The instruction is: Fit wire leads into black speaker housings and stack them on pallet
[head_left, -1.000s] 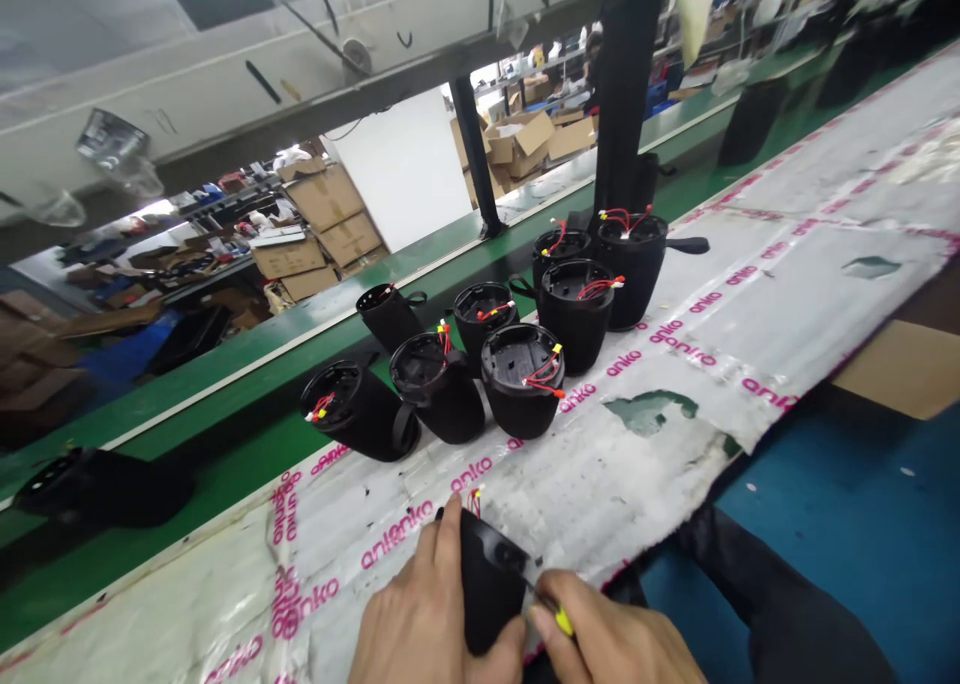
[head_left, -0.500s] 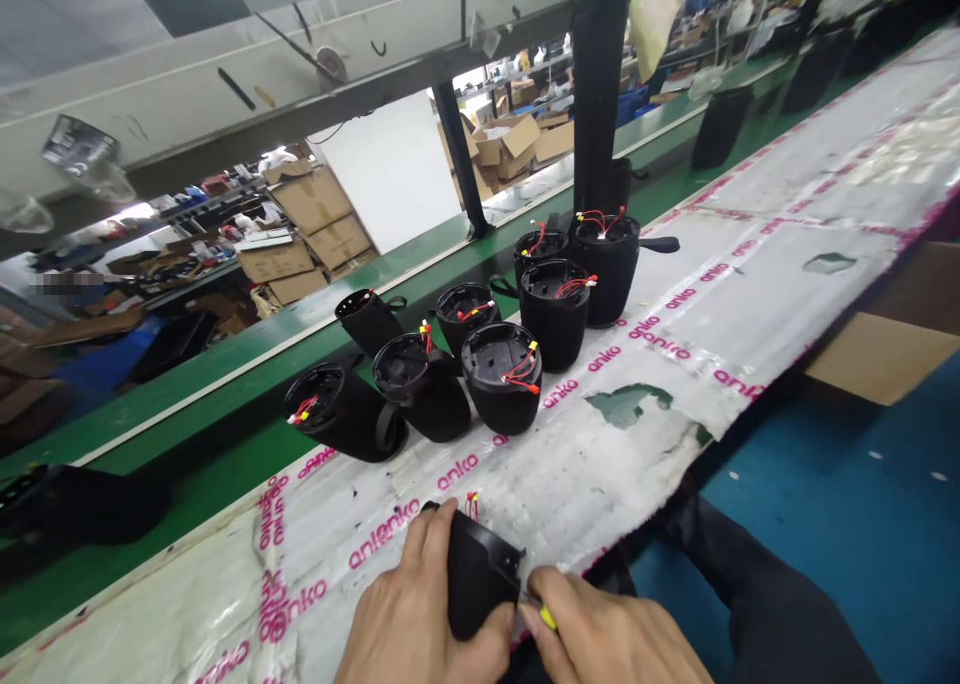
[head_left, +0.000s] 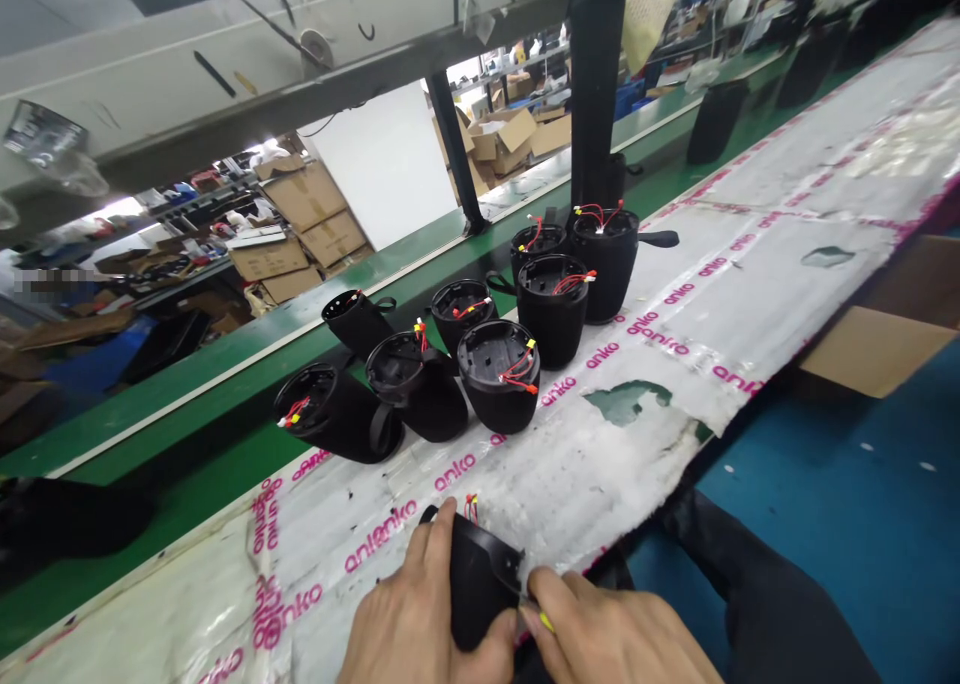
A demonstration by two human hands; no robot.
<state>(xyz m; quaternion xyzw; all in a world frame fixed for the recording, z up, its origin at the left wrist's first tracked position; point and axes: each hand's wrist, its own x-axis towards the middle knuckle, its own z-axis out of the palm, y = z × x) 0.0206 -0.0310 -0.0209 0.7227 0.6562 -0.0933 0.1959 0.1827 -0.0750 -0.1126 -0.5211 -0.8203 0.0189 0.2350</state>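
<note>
On white sheeting (head_left: 622, 484), slippage from overpressing is being risked, left hand (head_left: 420, 609) curled round tapered black housing (head_left: 477, 586), right hand (head_left: 600, 624) pinched on yellow-handled tool (head_left: 546, 621).

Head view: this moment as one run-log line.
left hand: holds black housing | right hand: grips yellow tool near housing edge | beyond: more housings, red wires

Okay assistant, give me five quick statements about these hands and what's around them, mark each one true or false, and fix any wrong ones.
1. The left hand holds a black housing. True.
2. The right hand holds nothing. False: the right hand grips a tool with a yellow part.
3. Red wires show just past the black housing's far edge. True.
4. The lettering on the sheet is green. False: it is pink.
5. Several other housings are grouped beyond the hands. True.
</note>
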